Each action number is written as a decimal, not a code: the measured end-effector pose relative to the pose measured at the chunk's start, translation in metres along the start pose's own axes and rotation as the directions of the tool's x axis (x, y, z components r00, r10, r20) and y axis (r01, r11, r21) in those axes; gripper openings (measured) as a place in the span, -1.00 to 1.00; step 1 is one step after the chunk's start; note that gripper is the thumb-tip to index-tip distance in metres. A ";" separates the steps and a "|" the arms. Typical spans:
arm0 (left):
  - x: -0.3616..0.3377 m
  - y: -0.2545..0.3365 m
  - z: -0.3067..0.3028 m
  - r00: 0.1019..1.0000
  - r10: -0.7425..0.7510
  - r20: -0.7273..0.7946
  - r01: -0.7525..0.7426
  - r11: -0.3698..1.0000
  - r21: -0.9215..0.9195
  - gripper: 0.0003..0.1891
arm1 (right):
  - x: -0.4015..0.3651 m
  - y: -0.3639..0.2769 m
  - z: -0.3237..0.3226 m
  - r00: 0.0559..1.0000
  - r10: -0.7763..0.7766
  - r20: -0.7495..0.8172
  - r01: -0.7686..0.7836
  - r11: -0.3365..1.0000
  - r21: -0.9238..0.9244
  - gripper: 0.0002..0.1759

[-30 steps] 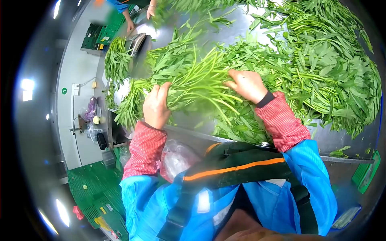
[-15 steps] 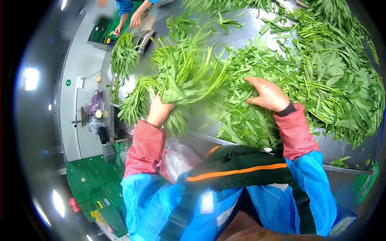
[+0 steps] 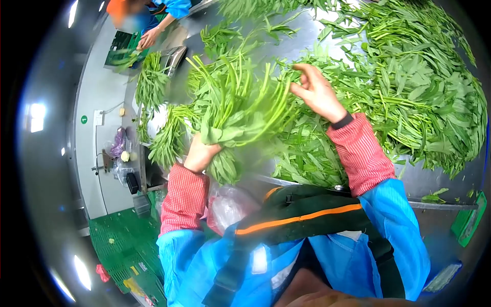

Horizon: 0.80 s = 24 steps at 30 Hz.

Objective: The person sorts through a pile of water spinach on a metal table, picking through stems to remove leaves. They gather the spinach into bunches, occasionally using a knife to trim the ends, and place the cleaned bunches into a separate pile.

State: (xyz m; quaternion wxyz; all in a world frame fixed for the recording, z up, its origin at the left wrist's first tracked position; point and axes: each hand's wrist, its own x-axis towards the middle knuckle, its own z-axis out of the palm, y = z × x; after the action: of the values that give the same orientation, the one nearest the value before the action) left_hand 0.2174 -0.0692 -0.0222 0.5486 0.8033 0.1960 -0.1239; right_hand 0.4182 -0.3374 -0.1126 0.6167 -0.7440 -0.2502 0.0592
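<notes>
My left hand (image 3: 201, 152) is closed around a bunch of water spinach (image 3: 239, 110) at its leafy part, the pale stem ends fanning upward and to the right. Just right of those stem ends is my right hand (image 3: 318, 93), thumb and fingers apart, with nothing visibly held. Whether its fingertips touch the stems is hard to tell. Loose water spinach (image 3: 312, 153) lies below my right hand, and a larger heap (image 3: 424, 97) spreads over the right of the metal table (image 3: 302, 36).
Gathered bunches (image 3: 171, 134) lie at the table's left side. A co-worker's hand (image 3: 149, 38) handles greens at the upper left. Green crates (image 3: 120, 238) stand on the lower left, a clear plastic bag (image 3: 227, 211) by my waist. A green crate edge (image 3: 468, 220) shows at right.
My right hand has moved up and left toward the stem ends. The bunch in my left hand has shifted slightly. The co-worker has leaned further into view, moving some greens.
</notes>
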 end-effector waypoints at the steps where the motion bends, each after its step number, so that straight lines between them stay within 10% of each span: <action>1: 0.003 0.007 0.003 0.999 -0.010 0.039 0.006 0.995 0.095 -0.58 | 0.006 0.005 0.004 0.992 -0.120 0.026 0.123 0.981 -0.153 -0.49; 4: -0.002 0.007 0.012 0.998 0.051 0.031 -0.052 0.998 0.017 -0.59 | 0.017 0.028 0.015 0.992 -0.122 0.003 0.122 0.992 0.021 -0.69; 7: -0.008 0.001 0.005 0.999 0.024 0.038 -0.021 0.998 -0.065 -0.55 | 0.022 0.040 -0.021 0.922 0.376 -0.094 -0.232 0.729 0.644 -0.75; 14: -0.004 0.030 0.014 0.978 -0.147 -0.146 0.090 0.936 -0.340 -0.58 | -0.030 0.053 -0.006 0.837 0.339 0.430 -0.512 0.764 0.394 -0.68; 18: -0.002 0.054 0.017 0.964 -0.235 -0.123 0.175 0.912 -0.371 -0.62 | -0.049 0.038 0.036 0.601 0.338 0.724 -0.768 0.496 0.405 -0.41; 20: 0.002 0.061 0.022 0.951 -0.296 -0.089 0.248 0.903 -0.351 -0.62 | -0.050 0.053 0.064 0.483 0.062 0.873 -0.869 0.158 0.469 -0.32; 22: 0.010 0.068 0.047 0.998 -0.045 -0.050 0.026 0.948 -0.316 -0.60 | -0.043 0.045 0.076 0.486 0.225 0.844 -0.838 -0.156 0.524 -0.31; 23: 0.011 0.075 0.053 0.999 0.029 0.043 -0.020 0.981 -0.192 -0.54 | -0.035 0.050 0.086 0.829 0.088 0.552 -0.517 0.497 0.696 -0.34; 24: 0.013 0.072 0.062 0.993 -0.002 0.117 0.013 0.995 -0.099 -0.48 | -0.030 0.052 0.082 0.851 -0.024 0.525 -0.477 0.382 0.791 -0.33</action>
State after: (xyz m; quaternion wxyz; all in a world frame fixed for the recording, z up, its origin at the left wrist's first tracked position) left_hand 0.2629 -0.1474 0.0096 0.5980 0.7656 0.1726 -0.1626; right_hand 0.3756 -0.2838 -0.1879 0.8251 -0.2840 -0.2060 0.4427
